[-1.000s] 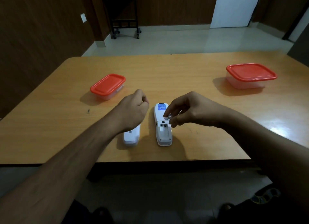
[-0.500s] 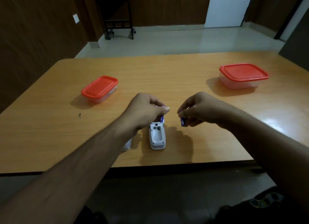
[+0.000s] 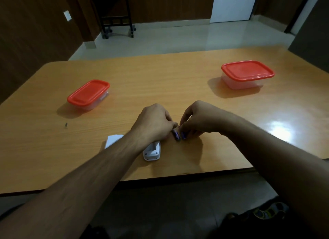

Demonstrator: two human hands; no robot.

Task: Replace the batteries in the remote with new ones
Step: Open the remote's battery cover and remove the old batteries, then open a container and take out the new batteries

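A white remote (image 3: 152, 151) lies back-up near the table's front edge, its open compartment partly hidden under my left wrist. Its white cover (image 3: 113, 140) lies to the left, half behind my left forearm. My left hand (image 3: 154, 122) is curled just right of the remote and pinches a blue battery (image 3: 175, 134) that points down at the table. My right hand (image 3: 197, 120) sits close beside it, fingers curled, pinching a second blue battery (image 3: 183, 135). The two batteries stand nearly side by side on the wood.
Two clear boxes with red lids stand on the wooden table (image 3: 160, 82): a small one (image 3: 88, 94) at the left, a larger one (image 3: 246, 73) at the far right. A tiny dark speck (image 3: 66, 124) lies at the left. A black trolley stands on the floor beyond.
Both hands have dropped to the table right of the remote and come together, each with a battery. The right hand had lifted its battery from the compartment a second ago.
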